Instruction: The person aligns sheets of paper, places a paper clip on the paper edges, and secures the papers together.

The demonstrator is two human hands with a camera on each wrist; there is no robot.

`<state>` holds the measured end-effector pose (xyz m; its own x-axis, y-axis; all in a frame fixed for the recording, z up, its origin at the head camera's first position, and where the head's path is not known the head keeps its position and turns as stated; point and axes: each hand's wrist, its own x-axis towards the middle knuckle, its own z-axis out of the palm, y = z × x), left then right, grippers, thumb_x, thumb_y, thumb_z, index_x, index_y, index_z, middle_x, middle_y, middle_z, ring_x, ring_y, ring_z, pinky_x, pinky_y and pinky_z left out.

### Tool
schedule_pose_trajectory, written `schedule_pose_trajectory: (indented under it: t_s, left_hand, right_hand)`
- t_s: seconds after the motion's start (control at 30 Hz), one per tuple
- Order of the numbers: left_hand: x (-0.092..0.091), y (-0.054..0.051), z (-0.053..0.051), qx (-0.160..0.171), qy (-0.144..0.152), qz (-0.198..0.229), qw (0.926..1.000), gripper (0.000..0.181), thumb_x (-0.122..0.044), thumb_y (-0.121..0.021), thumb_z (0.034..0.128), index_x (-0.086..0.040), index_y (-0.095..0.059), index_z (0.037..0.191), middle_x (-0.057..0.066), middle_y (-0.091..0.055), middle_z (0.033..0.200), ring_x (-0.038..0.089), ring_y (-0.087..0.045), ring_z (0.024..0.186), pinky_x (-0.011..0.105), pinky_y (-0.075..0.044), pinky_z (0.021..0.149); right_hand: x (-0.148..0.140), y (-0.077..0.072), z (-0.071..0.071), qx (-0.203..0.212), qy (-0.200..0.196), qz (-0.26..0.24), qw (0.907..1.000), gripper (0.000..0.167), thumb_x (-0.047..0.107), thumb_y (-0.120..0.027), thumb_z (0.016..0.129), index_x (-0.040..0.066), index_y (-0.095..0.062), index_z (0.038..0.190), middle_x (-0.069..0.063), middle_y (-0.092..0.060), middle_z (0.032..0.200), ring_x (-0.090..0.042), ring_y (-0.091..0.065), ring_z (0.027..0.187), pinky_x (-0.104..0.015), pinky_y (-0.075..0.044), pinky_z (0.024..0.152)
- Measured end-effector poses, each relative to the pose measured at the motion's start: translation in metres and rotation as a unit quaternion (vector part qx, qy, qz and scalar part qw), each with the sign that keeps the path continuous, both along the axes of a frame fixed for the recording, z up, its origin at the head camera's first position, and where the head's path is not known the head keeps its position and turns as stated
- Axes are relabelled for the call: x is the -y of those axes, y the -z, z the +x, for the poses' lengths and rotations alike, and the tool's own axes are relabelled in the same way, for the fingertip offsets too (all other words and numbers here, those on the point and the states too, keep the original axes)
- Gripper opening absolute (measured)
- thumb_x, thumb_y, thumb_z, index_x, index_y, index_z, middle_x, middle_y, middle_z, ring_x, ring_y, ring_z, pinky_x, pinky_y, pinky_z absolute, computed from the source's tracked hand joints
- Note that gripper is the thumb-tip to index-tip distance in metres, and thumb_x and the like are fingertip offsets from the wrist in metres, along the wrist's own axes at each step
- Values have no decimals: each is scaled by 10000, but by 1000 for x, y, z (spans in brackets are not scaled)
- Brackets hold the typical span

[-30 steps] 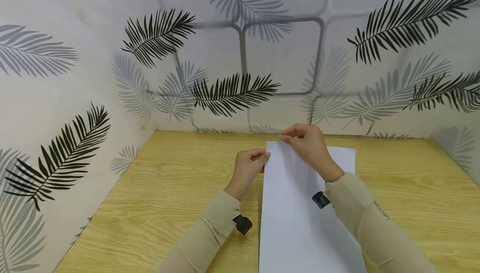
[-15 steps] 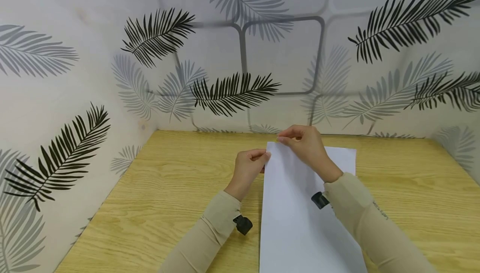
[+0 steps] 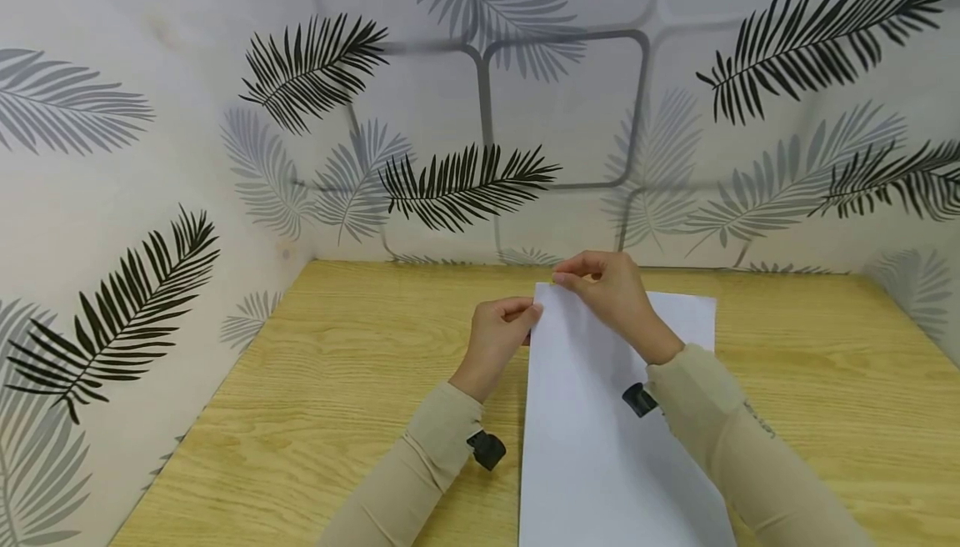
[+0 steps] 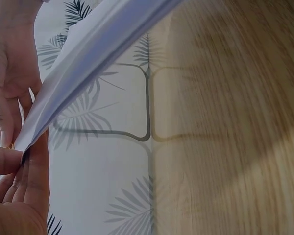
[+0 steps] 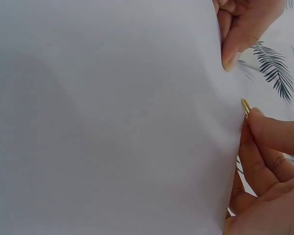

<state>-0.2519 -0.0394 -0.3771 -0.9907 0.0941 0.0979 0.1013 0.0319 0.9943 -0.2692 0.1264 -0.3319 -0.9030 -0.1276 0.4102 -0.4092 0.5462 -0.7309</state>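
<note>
White paper, apparently several sheets, judging by the layered edge of the paper in the left wrist view. My left hand pinches its far left corner, thumb on top. Just right of that corner, my right hand pinches a gold paper clip between thumb and fingers. The clip's rounded end lies at the paper's far edge, over the face of the top sheet. How far it reaches onto the sheets behind is hidden. In the head view only a speck of yellow shows at the fingertips.
A wood-grain table lies under the paper. Behind it and to the left stands a pale wall with a leaf pattern. Small black camera mounts sit at both wrists.
My right hand has shifted slightly left along the paper's far edge, bringing the paper clip closer to the corner. The left hand keeps its hold in the same place.
</note>
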Motion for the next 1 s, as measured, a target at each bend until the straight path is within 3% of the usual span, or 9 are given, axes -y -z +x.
schedule_pose_trajectory:
  t_s: [0.23, 0.33, 0.6, 1.0]
  left_hand:
    - [-1, -23, 18, -106, -2, -213, 9997, 207, -31, -612, 936, 111, -681, 1070, 257, -691, 971, 149, -651, 730, 285, -554, 683]
    - [-1, -28, 22, -114, -38, -229, 9997, 204, -20, -607, 936, 127, -675, 1060, 263, -690, 959, 128, -633, 701, 278, -550, 679]
    - [-2, -3, 2, -172, 2, -68, 9998, 215, -89, -635, 937, 73, -697, 1064, 219, -704, 966, 146, -661, 731, 266, -550, 653]
    - [-1, 0, -1, -301, -75, -169, 9994, 189, -95, -641, 935, 63, -713, 1009, 192, -714, 878, 116, -652, 669, 264, -551, 636]
  right_hand:
    - [0, 4, 1, -77, -57, 216, 9997, 141, 129, -701, 894, 14, -747, 962, -146, -715, 1014, -298, -632, 995, -440, -492, 813]
    - [-2, 4, 2, -158, -97, 270, 9995, 147, 110, -708, 886, -4, -729, 978, -152, -715, 998, -306, -640, 972, -442, -509, 788]
    - [-2, 6, 4, -411, -40, 379, 9984, 150, 90, -747, 847, -1, -711, 961, -149, -707, 995, -295, -643, 978, -429, -544, 776]
    - [2, 8, 7, -631, -101, 443, 9970, 139, 99, -751, 844, 5, -724, 942, -143, -707, 960, -320, -604, 976, -488, -453, 886]
